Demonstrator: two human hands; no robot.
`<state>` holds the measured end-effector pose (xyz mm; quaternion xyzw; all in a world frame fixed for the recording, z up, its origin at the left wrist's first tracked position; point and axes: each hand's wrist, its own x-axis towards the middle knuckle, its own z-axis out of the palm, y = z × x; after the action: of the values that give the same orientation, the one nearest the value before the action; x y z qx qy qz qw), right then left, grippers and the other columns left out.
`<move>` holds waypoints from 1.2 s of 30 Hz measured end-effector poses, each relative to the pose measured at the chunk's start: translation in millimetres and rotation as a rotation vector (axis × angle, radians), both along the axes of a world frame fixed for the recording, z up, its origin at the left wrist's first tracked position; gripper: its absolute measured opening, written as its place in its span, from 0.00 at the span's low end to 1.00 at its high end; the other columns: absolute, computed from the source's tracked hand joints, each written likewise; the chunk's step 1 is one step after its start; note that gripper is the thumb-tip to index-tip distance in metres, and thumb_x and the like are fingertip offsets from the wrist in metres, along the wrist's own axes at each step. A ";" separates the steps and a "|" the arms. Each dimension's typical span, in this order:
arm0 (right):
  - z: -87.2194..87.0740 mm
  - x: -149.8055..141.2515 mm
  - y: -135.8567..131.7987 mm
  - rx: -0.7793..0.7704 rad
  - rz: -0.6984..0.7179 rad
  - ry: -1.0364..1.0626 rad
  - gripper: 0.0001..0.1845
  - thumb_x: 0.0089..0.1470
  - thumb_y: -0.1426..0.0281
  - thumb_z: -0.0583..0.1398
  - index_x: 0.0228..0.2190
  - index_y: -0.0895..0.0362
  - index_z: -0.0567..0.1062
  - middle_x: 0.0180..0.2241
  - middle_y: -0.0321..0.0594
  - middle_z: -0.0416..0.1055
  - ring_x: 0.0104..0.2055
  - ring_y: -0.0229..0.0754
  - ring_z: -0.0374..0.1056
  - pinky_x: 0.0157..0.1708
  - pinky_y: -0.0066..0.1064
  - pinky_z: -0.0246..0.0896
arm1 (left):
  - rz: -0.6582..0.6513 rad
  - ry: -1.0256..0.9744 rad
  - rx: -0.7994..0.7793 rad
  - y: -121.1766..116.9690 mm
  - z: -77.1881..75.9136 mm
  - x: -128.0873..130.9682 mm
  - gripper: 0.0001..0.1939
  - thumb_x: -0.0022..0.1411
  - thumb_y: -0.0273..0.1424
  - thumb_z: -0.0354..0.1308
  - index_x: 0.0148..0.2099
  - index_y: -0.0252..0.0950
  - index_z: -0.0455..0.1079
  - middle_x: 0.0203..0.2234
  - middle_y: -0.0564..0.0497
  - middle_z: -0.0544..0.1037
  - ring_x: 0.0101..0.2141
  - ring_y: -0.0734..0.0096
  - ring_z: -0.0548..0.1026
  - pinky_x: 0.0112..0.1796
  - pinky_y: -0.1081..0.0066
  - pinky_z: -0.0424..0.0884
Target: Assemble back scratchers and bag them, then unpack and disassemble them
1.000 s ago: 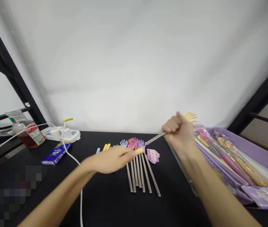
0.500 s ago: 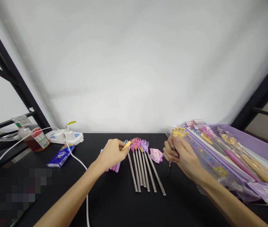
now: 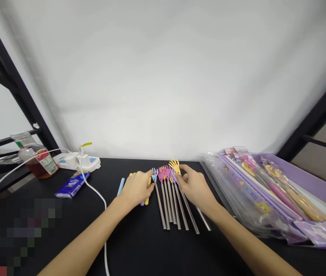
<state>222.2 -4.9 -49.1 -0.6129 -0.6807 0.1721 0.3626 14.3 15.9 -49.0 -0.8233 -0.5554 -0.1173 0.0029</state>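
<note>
My right hand (image 3: 194, 187) is closed on a yellow back scratcher (image 3: 175, 165), just below its hand-shaped head; the metal rod slants out beneath my palm. Beside it several back scratchers with blue, pink, yellow and purple heads lie in a fan, their bare silver rods (image 3: 167, 207) pointing toward me. My left hand (image 3: 137, 188) rests over a group of coloured tube handles, its fingers closed around a yellow tube handle (image 3: 147, 200). A light blue tube handle (image 3: 121, 186) shows left of that hand, and the rest are mostly covered.
At right stands a purple box (image 3: 292, 163) with plastic-wrapped back scratchers, and clear plastic bags (image 3: 223, 191) lie against it. On the left are a blue packet (image 3: 72, 184), a white power strip (image 3: 92, 163), a white cable (image 3: 98, 197) and a bottle of amber liquid (image 3: 40, 163).
My right hand has moved left with the yellow back scratcher and brought it down beside the fanned ones. My left hand has lowered the yellow tube handle onto the other handles.
</note>
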 end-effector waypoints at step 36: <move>-10.3 63.1 -12.4 0.025 0.250 -0.385 0.14 0.55 0.65 0.61 0.43 0.54 0.78 0.47 0.44 0.73 0.48 0.48 0.70 0.49 0.37 0.62 | -0.584 -0.238 0.013 -40.5 -8.6 46.0 0.14 0.69 0.39 0.52 0.50 0.42 0.73 0.56 0.48 0.69 0.57 0.60 0.67 0.55 0.61 0.69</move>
<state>285.3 -17.4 -59.4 -0.5408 -0.8101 0.0868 0.2093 60.3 -24.6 -57.6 -0.9284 -0.2911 -0.2125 -0.0905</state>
